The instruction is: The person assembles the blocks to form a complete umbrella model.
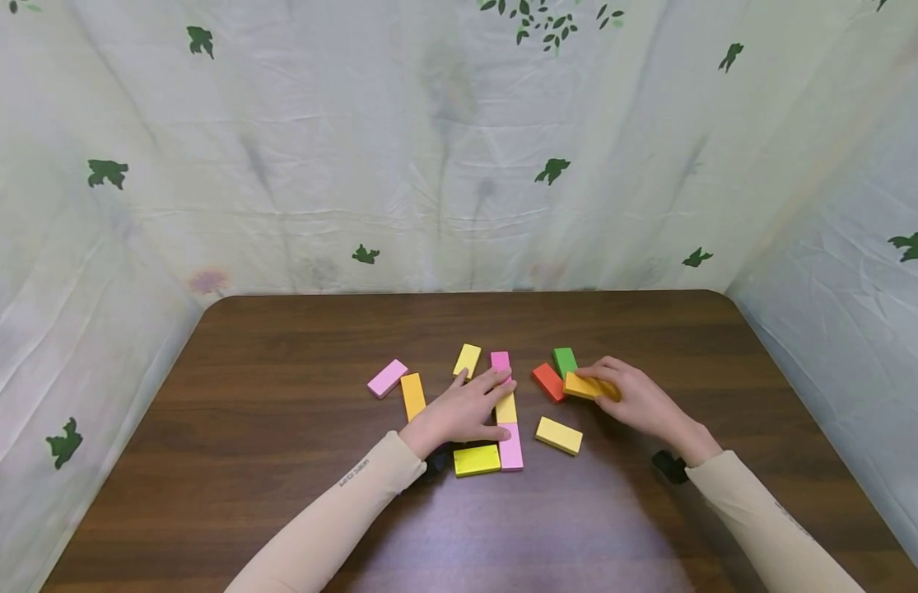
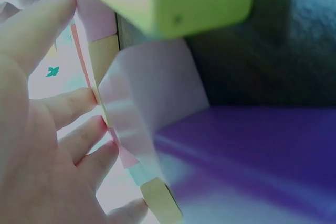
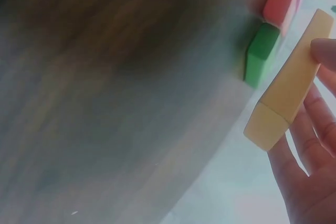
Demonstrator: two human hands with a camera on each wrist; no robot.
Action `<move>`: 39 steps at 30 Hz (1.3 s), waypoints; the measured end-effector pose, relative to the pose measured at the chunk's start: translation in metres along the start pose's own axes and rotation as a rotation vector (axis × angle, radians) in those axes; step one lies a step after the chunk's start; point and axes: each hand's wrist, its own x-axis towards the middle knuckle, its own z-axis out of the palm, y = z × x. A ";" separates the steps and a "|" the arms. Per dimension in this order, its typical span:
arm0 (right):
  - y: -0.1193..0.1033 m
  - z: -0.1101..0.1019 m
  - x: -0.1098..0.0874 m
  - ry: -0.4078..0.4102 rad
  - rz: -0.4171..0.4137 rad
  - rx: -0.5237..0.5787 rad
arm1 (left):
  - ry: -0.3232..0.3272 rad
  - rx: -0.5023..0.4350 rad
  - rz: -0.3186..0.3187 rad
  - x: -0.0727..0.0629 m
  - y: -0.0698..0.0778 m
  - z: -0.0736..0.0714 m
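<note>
My right hand (image 1: 640, 399) pinches an orange block (image 1: 583, 386) between thumb and fingers; in the right wrist view the block (image 3: 289, 85) slants across the fingers. Close to it lie a red block (image 1: 550, 383) and a green block (image 1: 566, 362). With its fingers spread, my left hand (image 1: 462, 412) touches a row of blocks placed end to end: a far pink block (image 1: 500, 360), a yellow-orange block (image 1: 506, 408) and a near pink block (image 1: 510, 449). A lime-yellow block (image 1: 477, 461) meets the near pink one at a right angle.
Loose on the brown wooden table (image 1: 281, 494) are a pink block (image 1: 388, 379), an orange block (image 1: 412, 395), a yellow block (image 1: 467, 360) and a pale yellow block (image 1: 558, 436). A white curtain (image 1: 318, 165) with green leaf shapes hangs behind the table.
</note>
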 end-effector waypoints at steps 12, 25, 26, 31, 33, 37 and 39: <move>-0.012 0.001 0.024 0.018 0.034 0.004 | 0.012 0.007 -0.003 -0.001 0.001 -0.001; -0.017 0.004 0.056 0.026 0.015 0.034 | 0.013 0.013 -0.008 -0.002 0.001 -0.001; -0.018 0.004 0.059 0.025 0.014 0.038 | 0.011 0.014 -0.009 -0.002 0.001 -0.001; -0.019 0.006 0.070 0.013 0.012 0.047 | -0.003 0.010 -0.015 -0.001 0.000 0.001; -0.018 0.007 0.073 0.011 0.004 0.042 | -0.005 0.007 -0.016 -0.001 0.000 0.002; -0.017 0.009 0.081 0.003 -0.009 0.022 | -0.008 0.010 -0.018 -0.001 -0.001 0.003; -0.017 0.010 0.084 -0.004 -0.011 0.013 | -0.006 0.012 -0.019 -0.001 -0.002 0.003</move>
